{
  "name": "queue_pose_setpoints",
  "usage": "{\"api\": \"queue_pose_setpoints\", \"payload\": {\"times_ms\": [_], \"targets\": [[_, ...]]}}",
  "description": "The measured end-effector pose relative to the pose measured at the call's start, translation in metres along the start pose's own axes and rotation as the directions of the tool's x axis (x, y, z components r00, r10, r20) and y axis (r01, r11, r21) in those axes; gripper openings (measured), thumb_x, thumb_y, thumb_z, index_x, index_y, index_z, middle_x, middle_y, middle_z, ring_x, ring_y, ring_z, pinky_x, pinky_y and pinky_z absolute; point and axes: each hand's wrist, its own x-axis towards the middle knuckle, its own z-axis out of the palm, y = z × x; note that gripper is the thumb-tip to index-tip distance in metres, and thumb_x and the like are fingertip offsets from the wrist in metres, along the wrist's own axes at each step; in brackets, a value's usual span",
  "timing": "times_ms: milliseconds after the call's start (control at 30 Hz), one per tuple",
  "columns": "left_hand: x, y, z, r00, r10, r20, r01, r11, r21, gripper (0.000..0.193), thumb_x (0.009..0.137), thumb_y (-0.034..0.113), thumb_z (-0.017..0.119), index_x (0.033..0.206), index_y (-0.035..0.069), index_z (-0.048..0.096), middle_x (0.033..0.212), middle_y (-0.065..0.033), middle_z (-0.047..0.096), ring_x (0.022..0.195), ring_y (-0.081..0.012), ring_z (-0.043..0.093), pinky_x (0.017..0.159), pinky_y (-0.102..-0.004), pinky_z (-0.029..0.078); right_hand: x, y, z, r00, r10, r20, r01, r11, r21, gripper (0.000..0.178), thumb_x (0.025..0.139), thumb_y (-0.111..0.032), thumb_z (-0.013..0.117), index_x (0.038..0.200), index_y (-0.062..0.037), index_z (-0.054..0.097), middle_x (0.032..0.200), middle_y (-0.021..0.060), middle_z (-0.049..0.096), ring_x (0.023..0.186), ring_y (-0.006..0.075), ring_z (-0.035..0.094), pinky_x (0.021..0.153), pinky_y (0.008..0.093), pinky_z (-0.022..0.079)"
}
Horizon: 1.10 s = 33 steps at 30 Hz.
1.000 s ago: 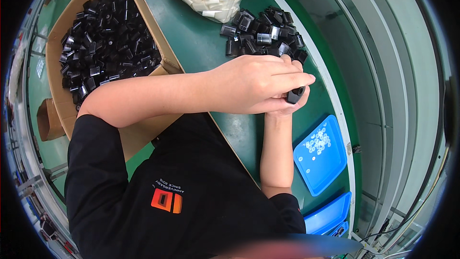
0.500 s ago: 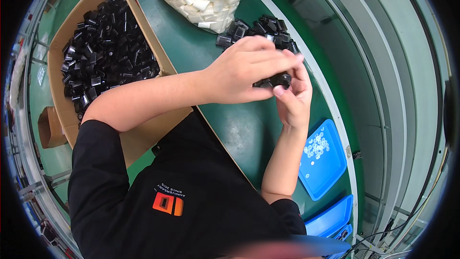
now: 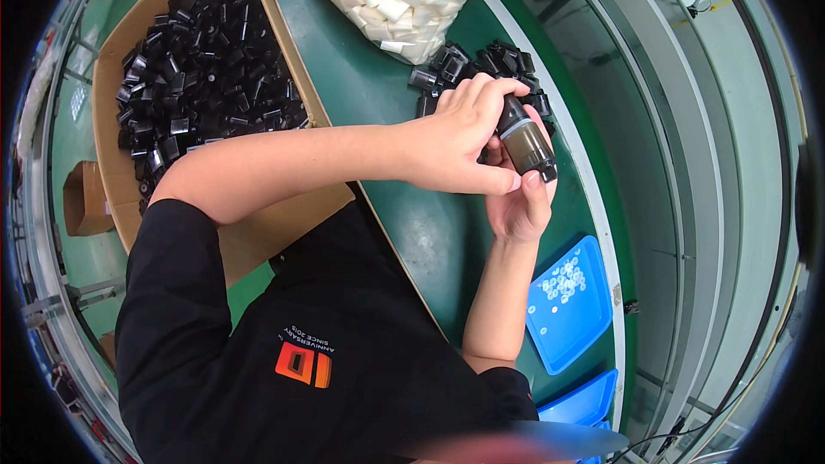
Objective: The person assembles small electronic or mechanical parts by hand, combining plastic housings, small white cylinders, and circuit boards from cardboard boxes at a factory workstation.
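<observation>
Both hands are closed around a black cylindrical part with a smoky see-through middle, tilted above the green table. My left hand reaches across from the left, its fingertips over the part's upper black end and its thumb near the lower end. From below and behind, my right hand supports the part, with its thumb at the lower black end. Something dark shows between the palms, too hidden to name. Just beyond the hands lies a pile of black plastic parts on the table.
A cardboard box full of small black parts stands at the left. A clear bag of white cylindrical pieces sits at the far side. On the right, a blue tray holds small translucent rings, with another blue tray nearer me.
The part has turned between my hands, so its smoky middle now shows. My left fingers have shifted onto its upper end, and the whole view has moved slightly.
</observation>
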Motion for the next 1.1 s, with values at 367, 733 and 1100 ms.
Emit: {"api": "queue_pose_setpoints", "payload": {"times_ms": [367, 733, 1100], "targets": [[-0.002, 0.004, 0.003, 0.990, 0.126, -0.058, -0.124, 0.992, 0.031, 0.087, 0.072, 0.030, 0.069, 0.143, 0.005, 0.025, 0.117, -0.0205, 0.037, 0.109, -0.0381, 0.040, 0.099, -0.0479, 0.031, -0.006, 0.021, -0.003, 0.994, -0.110, -0.023, 0.112, 0.989, 0.095, 0.077, 0.074, -0.028, 0.080, 0.134, 0.0049, 0.044, 0.118, 0.0167, 0.059, 0.101, 0.0240, 0.061, 0.094, 0.0348, 0.050], [0.002, 0.001, -0.001, 0.997, 0.066, -0.031, -0.065, 0.998, 0.015, 0.092, 0.072, 0.036, 0.068, 0.145, 0.005, 0.021, 0.120, -0.0220, 0.036, 0.114, -0.0399, 0.038, 0.102, -0.0504, 0.028, -0.009, 0.020, 0.021, 0.997, -0.065, -0.049, 0.073, 0.975, 0.209, 0.075, 0.083, -0.028, 0.074, 0.143, -0.0001, 0.037, 0.131, 0.0155, 0.052, 0.115, 0.0233, 0.054, 0.105, 0.0377, 0.041], [0.004, -0.004, 0.001, 0.996, 0.076, -0.042, -0.076, 0.997, 0.007, 0.093, 0.071, 0.035, 0.068, 0.146, 0.005, 0.021, 0.118, -0.0218, 0.037, 0.109, -0.0389, 0.040, 0.100, -0.0489, 0.030, -0.013, 0.008, 0.034, 0.996, 0.004, -0.091, 0.003, 0.997, 0.079, 0.070, 0.090, -0.032, 0.065, 0.145, -0.0017, 0.036, 0.138, 0.0140, 0.046, 0.126, 0.0247, 0.045, 0.114, 0.0410, 0.031]]}}
